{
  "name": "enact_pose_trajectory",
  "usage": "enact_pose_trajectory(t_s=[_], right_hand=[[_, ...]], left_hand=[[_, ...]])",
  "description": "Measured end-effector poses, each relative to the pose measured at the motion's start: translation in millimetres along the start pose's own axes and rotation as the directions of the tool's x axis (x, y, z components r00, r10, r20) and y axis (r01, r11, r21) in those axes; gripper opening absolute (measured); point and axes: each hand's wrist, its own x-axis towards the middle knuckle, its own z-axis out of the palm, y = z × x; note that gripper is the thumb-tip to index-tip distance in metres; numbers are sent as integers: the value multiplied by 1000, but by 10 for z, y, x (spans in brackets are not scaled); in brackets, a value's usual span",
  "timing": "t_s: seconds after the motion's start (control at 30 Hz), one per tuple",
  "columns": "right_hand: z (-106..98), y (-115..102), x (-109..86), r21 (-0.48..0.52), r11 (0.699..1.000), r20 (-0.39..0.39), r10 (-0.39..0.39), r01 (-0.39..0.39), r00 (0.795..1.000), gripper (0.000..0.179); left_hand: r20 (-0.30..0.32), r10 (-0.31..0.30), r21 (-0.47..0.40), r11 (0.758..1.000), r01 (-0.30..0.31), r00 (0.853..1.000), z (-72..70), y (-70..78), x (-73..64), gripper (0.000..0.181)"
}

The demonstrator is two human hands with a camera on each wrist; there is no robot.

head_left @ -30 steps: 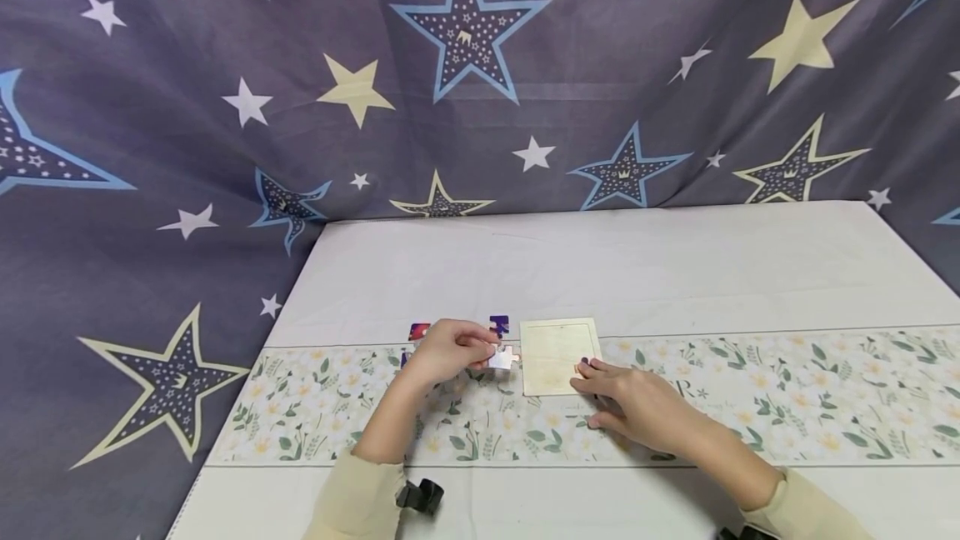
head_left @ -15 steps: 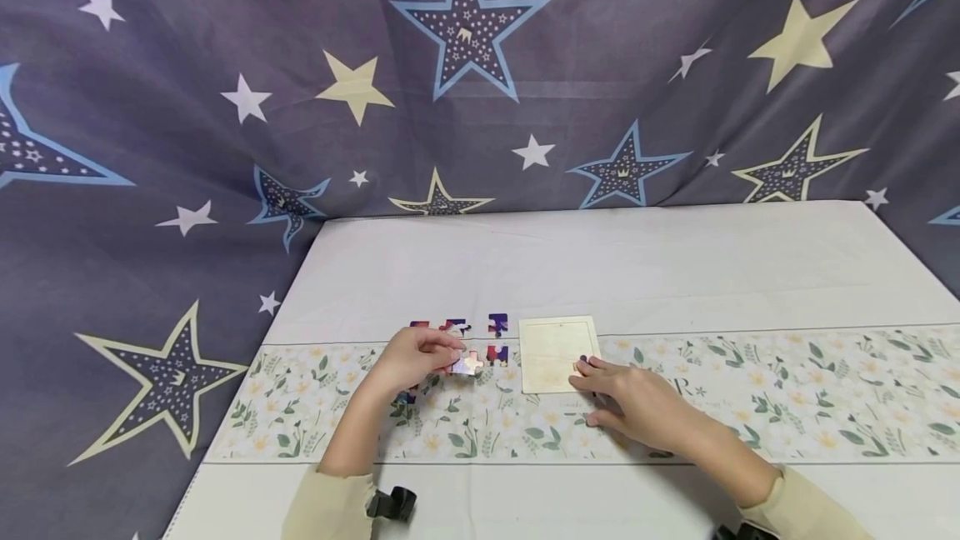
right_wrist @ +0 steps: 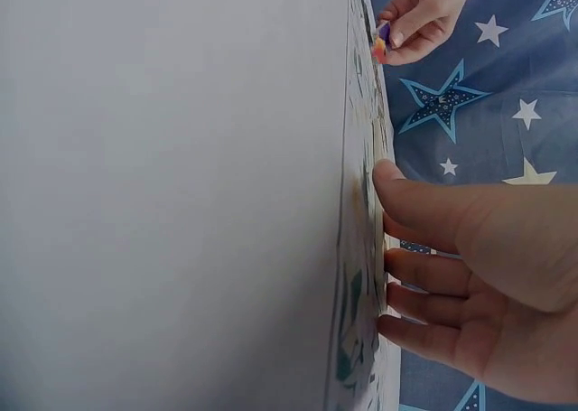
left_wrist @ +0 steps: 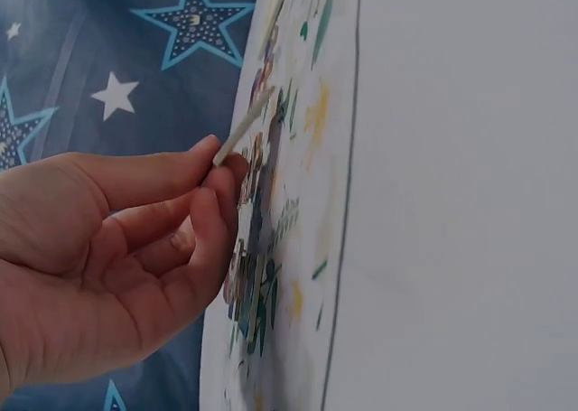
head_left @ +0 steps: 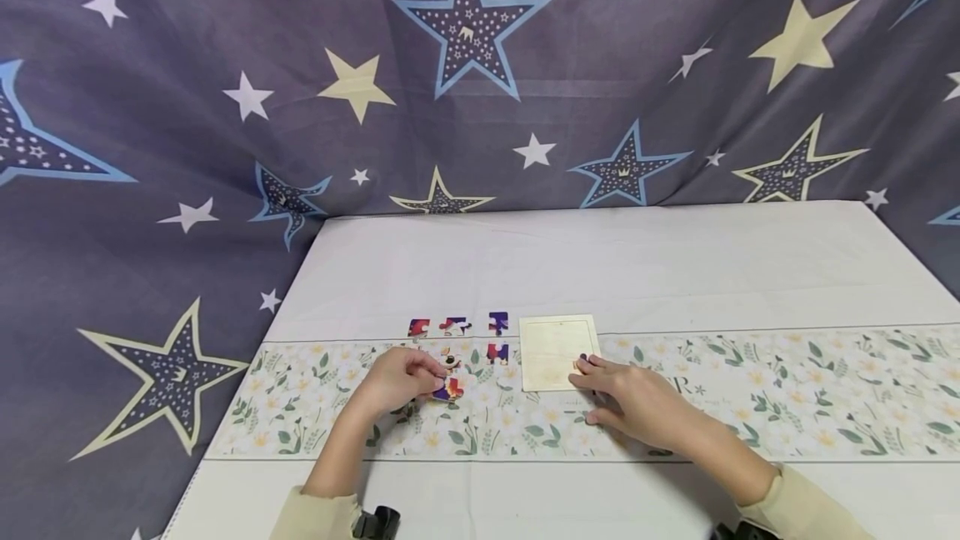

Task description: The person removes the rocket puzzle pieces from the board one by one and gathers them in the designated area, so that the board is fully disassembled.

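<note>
In the head view my left hand [head_left: 397, 380] pinches a purple, red and yellow jigsaw piece [head_left: 452, 390] between thumb and fingertips. Seen edge-on in the left wrist view, the held jigsaw piece [left_wrist: 244, 127] is thin, tilted and above the cloth. My right hand [head_left: 637, 402] rests at the lower right corner of a square pale wooden puzzle tray [head_left: 551, 352], fingers fairly straight. A small dark and orange jigsaw piece [head_left: 581, 362] lies in that corner, partly hidden by the fingertips. Just beyond the left fingers lies another jigsaw piece [head_left: 450, 359].
More loose pieces lie left of the tray: a red piece [head_left: 418, 327], a red-and-purple piece [head_left: 455, 326], a purple piece [head_left: 498, 322] and another purple-red piece [head_left: 498, 353]. A floral band [head_left: 787, 390] crosses the white table [head_left: 600, 265]. A star-patterned curtain [head_left: 570, 65] stands behind.
My left hand has moved left and nearer to me, a jigsaw piece in its fingers throughout, uncovering pieces on the table. The right hand stays at the tray corner.
</note>
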Motion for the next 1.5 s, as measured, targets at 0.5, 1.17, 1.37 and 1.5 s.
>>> enact_pose_trajectory(t_s=[0.5,1.17,1.37,1.5], right_hand=[[1,-4,4,-2,1000,6,5,-5,1000,51],[-88,33,178,-8,997,-39,-81,81,996,23],[-96,78,262,-1,996,-31,-88,88,996,17],[-124,87,270,-17,998,-23,-62,62,998,21]], left_hand=[[-83,18,66,998,-13,996,48,35,-81,5],[-109,60,128,991,-46,992,51,44,-91,6],[-122,72,173,984,-50,990,72,55,-75,6],[-116,76,174,983,-55,990,80,79,-78,6]])
